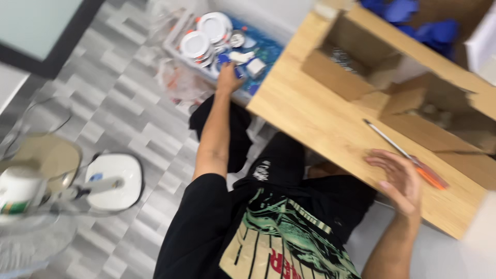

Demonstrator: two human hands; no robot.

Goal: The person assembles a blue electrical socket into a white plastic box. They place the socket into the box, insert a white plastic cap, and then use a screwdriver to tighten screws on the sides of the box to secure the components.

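Our right hand (400, 181), fingers spread, rests flat on the wooden table (320, 119) beside the screwdriver (408, 155). Our left hand (229, 77) reaches into the parts bin (268, 49); finger state indiscernible. Overreaching risks toppling stacked white discs (195, 44).

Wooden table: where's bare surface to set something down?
On the wooden table, a bare strip runs from the near-left corner to the screwdriver, in front of the cardboard boxes. The right hand and screwdriver occupy the near edge. The floor bin by the left hand is crowded.

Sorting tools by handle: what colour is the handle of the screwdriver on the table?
Orange; the screwdriver lies by the right hand, in the head view.
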